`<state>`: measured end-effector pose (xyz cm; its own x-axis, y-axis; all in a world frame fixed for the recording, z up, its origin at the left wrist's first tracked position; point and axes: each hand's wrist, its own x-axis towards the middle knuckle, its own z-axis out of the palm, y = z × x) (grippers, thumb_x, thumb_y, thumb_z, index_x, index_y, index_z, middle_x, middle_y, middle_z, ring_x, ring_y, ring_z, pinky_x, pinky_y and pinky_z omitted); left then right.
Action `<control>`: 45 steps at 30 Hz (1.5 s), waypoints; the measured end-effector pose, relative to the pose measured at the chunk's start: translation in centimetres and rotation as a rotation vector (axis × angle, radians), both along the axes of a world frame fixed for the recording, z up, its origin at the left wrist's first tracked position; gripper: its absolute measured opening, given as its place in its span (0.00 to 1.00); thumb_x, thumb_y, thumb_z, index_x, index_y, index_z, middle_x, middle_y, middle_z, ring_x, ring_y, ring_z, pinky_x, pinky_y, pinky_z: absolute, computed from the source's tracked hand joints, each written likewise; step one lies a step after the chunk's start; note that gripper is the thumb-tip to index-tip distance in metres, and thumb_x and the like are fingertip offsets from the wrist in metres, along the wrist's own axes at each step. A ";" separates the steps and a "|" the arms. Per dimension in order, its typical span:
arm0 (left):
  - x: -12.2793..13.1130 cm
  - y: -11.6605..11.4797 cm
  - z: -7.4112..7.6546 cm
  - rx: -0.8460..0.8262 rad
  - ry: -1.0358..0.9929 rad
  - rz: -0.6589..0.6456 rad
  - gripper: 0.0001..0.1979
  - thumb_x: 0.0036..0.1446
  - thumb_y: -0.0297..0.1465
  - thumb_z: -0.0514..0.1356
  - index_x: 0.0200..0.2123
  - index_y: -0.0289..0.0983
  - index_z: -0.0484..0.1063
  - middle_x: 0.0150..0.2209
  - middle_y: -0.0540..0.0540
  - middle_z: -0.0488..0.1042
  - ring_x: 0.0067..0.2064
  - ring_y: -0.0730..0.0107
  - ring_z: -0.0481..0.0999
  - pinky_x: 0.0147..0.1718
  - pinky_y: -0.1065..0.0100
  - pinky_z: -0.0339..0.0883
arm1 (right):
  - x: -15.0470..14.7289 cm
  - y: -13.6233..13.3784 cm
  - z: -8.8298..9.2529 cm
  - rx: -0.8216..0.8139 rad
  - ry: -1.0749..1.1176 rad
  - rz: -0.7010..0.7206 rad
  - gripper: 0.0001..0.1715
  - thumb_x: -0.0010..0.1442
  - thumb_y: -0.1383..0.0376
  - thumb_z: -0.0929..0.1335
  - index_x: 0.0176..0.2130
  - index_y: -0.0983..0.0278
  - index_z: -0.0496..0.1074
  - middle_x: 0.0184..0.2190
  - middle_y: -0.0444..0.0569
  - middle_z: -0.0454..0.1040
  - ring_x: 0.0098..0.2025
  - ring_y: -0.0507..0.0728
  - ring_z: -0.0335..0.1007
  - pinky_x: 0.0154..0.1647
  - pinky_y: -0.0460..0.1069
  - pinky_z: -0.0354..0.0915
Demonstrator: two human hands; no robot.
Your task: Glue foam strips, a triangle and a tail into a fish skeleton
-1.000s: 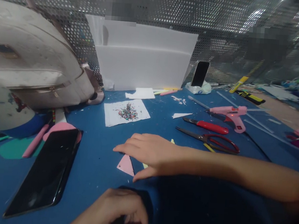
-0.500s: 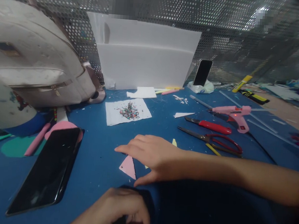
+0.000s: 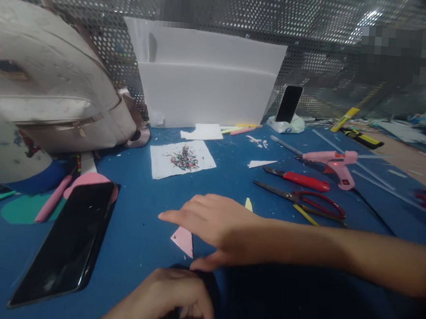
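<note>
Where the right forearm stretches low across the blue table (image 3: 135, 251) from its right side, the right hand (image 3: 218, 224) is palm down, fingers pointing toward the left edge, index finger extended and thumb set wide apart. Its palm and the undersides of its fingers are out of sight. A pink triangular piece (image 3: 183, 241) with a small dark dot lies flat on the table between that index finger and thumb, its far tip covered by the hand. Just past the wrist, toward the far edge, a pale yellow scrap (image 3: 249, 204) shows only in part.

Nearer the table's near edge, which the frame cuts off, the left hand (image 3: 175, 294) is curled, knuckles up; the dark patch inside the curl may be an object or mere shadow, so I cannot tell whether it grips anything. Toward the right edge lie dark-bladed scissors (image 3: 294, 196). On the left side, a black smartphone (image 3: 64, 243) partly covers a rounded pink sheet (image 3: 86, 179).
</note>
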<state>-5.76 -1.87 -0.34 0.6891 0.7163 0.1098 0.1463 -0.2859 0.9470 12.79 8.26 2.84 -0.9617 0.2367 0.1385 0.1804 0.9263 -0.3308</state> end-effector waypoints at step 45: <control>0.2 0.1 0.4 -0.006 -0.021 0.012 0.06 0.59 0.27 0.59 0.28 0.38 0.71 0.23 0.52 0.73 0.25 0.77 0.67 0.26 0.76 0.59 | 0.6 -1.6 3.5 -0.448 0.101 -0.174 0.52 0.56 0.57 0.75 0.69 0.66 0.50 0.51 0.53 0.72 0.52 0.59 0.68 0.53 0.51 0.62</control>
<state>-5.52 -1.74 0.10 0.6777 0.7255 0.1199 0.1295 -0.2782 0.9518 13.37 6.68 6.32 -0.8897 0.4501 0.0765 0.2664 0.6479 -0.7136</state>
